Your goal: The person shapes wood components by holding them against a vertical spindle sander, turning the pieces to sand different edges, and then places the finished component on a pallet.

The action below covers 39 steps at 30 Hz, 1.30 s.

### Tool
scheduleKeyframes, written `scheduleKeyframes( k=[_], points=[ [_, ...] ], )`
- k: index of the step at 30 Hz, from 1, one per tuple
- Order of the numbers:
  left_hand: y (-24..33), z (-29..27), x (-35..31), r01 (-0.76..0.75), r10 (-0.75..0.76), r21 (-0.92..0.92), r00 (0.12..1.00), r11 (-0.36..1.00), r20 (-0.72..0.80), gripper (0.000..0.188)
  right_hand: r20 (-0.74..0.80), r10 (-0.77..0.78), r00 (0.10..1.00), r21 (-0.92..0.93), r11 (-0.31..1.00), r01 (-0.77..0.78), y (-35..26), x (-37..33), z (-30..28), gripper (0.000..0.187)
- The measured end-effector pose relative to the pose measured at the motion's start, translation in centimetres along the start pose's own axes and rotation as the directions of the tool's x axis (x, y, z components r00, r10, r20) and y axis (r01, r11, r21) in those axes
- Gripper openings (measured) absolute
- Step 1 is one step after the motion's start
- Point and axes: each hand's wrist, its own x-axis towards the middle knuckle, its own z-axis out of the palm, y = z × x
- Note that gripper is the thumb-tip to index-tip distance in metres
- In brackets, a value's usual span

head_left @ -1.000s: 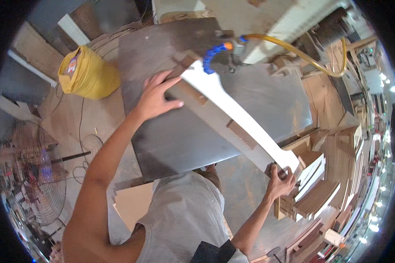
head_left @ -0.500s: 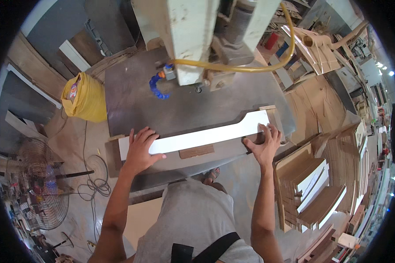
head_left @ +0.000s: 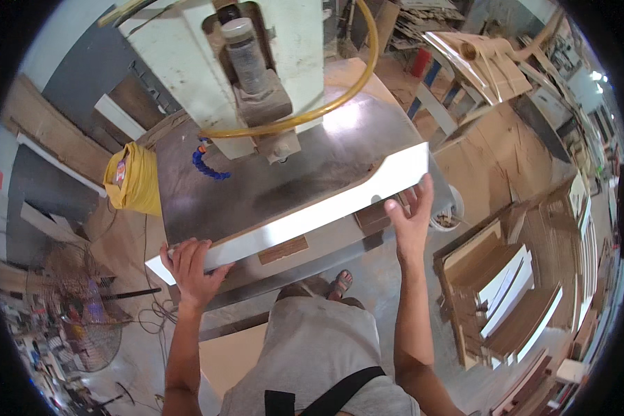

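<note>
A long white board (head_left: 305, 208) with a brown edge and a wider, stepped right end slants up to the right over the near side of a grey metal machine table (head_left: 249, 187). My left hand (head_left: 193, 274) is closed around its left end, fingers over the top and thumb near the lower edge. Near the wide end, my right hand (head_left: 412, 218) grips the lower edge, with part of its fingers hidden. Below the board lies a flat wooden jig, with a brown block (head_left: 284, 251) and another brown block (head_left: 373, 219) showing.
Over the table stands a white machine column (head_left: 180, 69) with a yellow hose (head_left: 312, 123) and a blue segmented hose (head_left: 208, 168). A yellow sack (head_left: 135, 182) and a fan (head_left: 90, 312) are at left. At right are a white bucket (head_left: 447, 218) and stacked boards (head_left: 506, 277).
The board has lifted and tilted, its right end rising and its left end shifting left and nearer. Both hands moved with it. The head view has turned, so the machine appears further left.
</note>
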Motion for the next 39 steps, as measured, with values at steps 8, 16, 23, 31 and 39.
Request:
scheduleKeyframes(
  k=[8, 16, 23, 31, 39],
  points=[
    [3.5, 3.7, 1.2, -0.275, 0.253, -0.060, 0.936, 0.960, -0.247, 0.038, -0.338, 0.343, 0.876, 0.325, 0.916, -0.233, -6.4, -5.5, -0.9, 0.107],
    [6.5, 5.8, 4.2, -0.569, 0.512, -0.283, 0.820, 0.772, -0.254, 0.038, -0.737, 0.378, 0.560, 0.382, 0.917, -0.116, -7.5, -12.8, -5.0, 0.092],
    [10.4, 5.5, 7.4, -0.678, 0.621, -0.361, 0.733, 0.640, -0.277, 0.060, -0.857, 0.386, 0.340, 0.444, 0.889, 0.109, -7.5, -22.0, -9.5, 0.101],
    [19.4, 5.2, 10.5, -0.666, 0.791, -0.696, 0.565, 0.269, -0.235, 0.036, -0.960, 0.240, 0.142, 0.273, 0.912, 0.306, -7.3, -31.3, -15.4, 0.092],
    [31.3, 2.3, 7.1, -0.681, 0.786, -0.725, 0.502, 0.102, -0.361, 0.031, -0.956, 0.289, -0.045, 0.254, 0.898, 0.360, -4.9, -35.1, -21.7, 0.084]
  ],
)
